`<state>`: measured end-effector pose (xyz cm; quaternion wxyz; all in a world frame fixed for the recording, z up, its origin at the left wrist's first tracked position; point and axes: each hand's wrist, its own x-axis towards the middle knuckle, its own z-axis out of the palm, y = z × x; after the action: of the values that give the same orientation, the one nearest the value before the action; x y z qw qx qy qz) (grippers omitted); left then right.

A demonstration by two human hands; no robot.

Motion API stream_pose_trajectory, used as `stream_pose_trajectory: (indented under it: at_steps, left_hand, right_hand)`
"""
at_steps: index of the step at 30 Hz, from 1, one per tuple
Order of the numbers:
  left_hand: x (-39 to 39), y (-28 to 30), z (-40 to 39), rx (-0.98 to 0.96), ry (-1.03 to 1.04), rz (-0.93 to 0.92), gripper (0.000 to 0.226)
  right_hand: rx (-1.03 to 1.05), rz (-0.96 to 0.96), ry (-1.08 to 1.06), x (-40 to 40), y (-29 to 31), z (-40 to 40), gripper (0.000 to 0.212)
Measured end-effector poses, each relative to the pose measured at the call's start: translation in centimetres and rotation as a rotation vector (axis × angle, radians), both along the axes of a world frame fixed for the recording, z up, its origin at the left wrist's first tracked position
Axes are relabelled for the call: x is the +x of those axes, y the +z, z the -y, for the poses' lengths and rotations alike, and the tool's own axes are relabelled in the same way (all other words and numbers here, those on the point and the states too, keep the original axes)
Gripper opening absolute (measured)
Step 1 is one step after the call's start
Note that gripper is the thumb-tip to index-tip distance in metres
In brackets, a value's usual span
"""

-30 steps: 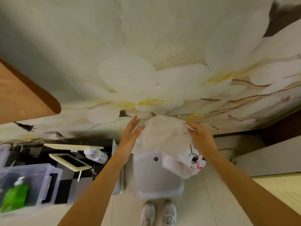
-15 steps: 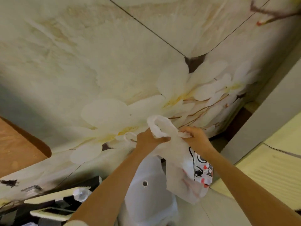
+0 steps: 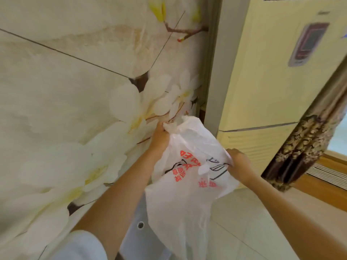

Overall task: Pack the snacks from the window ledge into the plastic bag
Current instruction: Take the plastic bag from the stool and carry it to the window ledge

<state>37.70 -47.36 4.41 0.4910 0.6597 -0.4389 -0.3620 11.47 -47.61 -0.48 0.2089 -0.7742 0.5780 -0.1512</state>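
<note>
A white plastic bag with red and black print hangs in front of me, stretched between both hands. My left hand grips one bunched handle at the bag's upper left. My right hand pinches the other edge at its right side. The bag's mouth faces away, so its inside is hidden. No snacks and no window ledge surface show in this view.
A flower-patterned wall fills the left. A cream standing air conditioner is at the right, beside a dark patterned curtain and a wooden sill. A white plastic bin sits below the bag on the tiled floor.
My view has swung right toward the air conditioner and curtain. My hands have pulled apart, spreading the bag wider; the left now holds a handle higher, the right lower.
</note>
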Motion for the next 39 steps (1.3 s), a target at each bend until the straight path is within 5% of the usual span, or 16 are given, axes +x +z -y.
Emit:
stream_pose_trajectory:
  at_steps: [5,9,14,18,21,25,30,39]
  left_hand:
    - [-6.8,1.8,0.0,-0.082,-0.075,0.15,0.019]
    - [-14.8,4.7,-1.9,-0.514,-0.161,0.407,0.091]
    - [-28.6,7.6,-4.4,-1.066,-0.44,0.996,0.075]
    - [-38.0,4.4,-3.8,-0.883,-0.58,1.407,0.104]
    - [-43.3,2.1,-3.8,-0.778,-0.64,1.456,0.119]
    - [-49.8,1.7,-4.9,-0.818,-0.692,1.255,0.106]
    - [-55.6,2.8,-2.9,-0.968,-0.753,1.238,0.093]
    - [-63.1,1.0,9.0,-1.045,-0.958,1.508,0.107]
  right_hand:
    - [-0.118,-0.029,-0.201,-9.2,0.8,-2.4,0.059]
    - [-0.33,0.062,-0.211,-15.6,2.9,-4.4,0.068]
    - [-0.536,0.038,-0.189,-23.2,5.1,-7.2,0.072]
    - [-0.611,-0.001,-0.179,-30.1,6.0,-9.8,0.081]
    - [-0.665,-0.052,-0.243,-35.0,6.4,-11.7,0.085]
    - [-0.726,-0.142,-0.34,-41.0,6.2,-13.3,0.085]
    - [-0.515,-0.399,-0.41,-49.0,4.4,-14.5,0.112]
    - [-0.311,-0.564,-0.563,-62.7,2.5,-12.1,0.118]
